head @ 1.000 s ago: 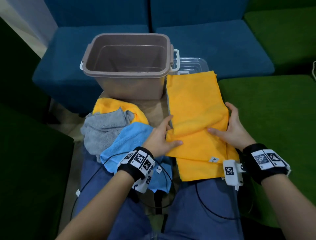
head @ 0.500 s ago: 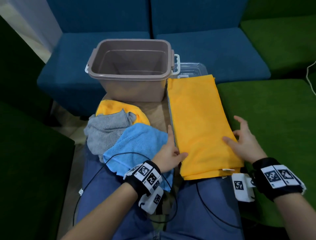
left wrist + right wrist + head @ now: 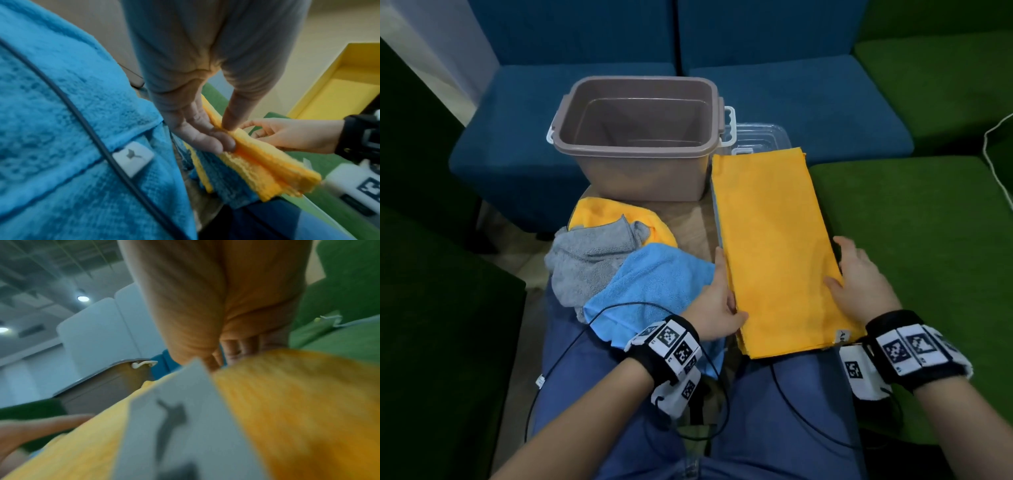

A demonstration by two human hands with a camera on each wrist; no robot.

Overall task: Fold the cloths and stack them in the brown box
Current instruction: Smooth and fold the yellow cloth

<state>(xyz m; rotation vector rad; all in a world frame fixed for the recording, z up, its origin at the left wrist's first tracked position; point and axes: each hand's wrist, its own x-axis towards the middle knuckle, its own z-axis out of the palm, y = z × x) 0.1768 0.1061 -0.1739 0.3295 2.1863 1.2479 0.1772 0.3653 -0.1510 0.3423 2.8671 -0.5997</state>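
Observation:
The brown box (image 3: 637, 150) stands open and empty at the back of the small wooden table (image 3: 697, 222). A long folded orange cloth (image 3: 774, 246) lies right of it and reaches to my lap. My left hand (image 3: 717, 298) is at the cloth's near left edge. The left wrist view shows its thumb (image 3: 228, 120) on top and its fingers (image 3: 205, 138) underneath, pinching the orange cloth (image 3: 263, 164). My right hand (image 3: 859, 284) rests at the near right edge, thumb on the cloth and fingers spread beside it.
A loose heap lies left of the strip: a grey cloth (image 3: 592, 260), a blue cloth (image 3: 654, 291) and another orange cloth (image 3: 616, 212). A clear plastic lid (image 3: 760, 137) lies behind the strip. Blue seats (image 3: 808, 113) stand behind and a green seat (image 3: 928, 240) to the right.
The wrinkle in the middle of the orange cloth is gone and it lies flat. Both hands have slid toward me, to its near end.

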